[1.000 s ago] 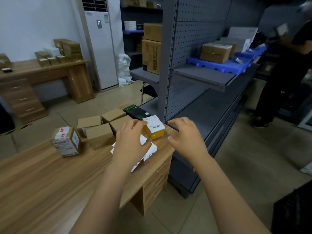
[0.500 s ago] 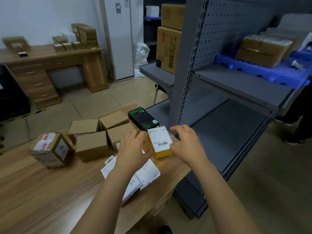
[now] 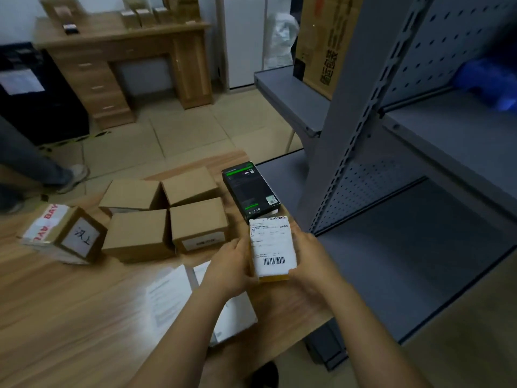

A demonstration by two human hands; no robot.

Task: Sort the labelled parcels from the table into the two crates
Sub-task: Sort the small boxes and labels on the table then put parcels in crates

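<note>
Since the earlier frame both hands have closed on the yellow parcel [image 3: 272,247]. Half a second ago they flanked it with a gap on each side; now they are in contact. My left hand [image 3: 232,266] grips its left face. My right hand [image 3: 309,259] wraps its right face and near corner, fingers curled. The white shipping label [image 3: 273,236] faces up between them. I cannot tell whether the parcel is clear of the table [image 3: 70,317] or still resting on it.

Procedure, as I judge it:
- Keep the hold on the side faces and the thumbs off the barcode.
- Hold the label level and read it before choosing a crate.
- Neither crate is in view, so locate the right one before carrying.

Just beyond the parcel's far edge lies a black box [image 3: 250,191]; lift clear of it. Left of the left hand sits a cluster of brown cartons [image 3: 197,222], the nearest just beside the fingers. White papers [image 3: 170,298] lie under the left wrist. Well to the left stands a taped carton [image 3: 64,233]. Right of the right hand is the grey shelving [image 3: 349,152], near enough to clip on a wide swing.
</note>
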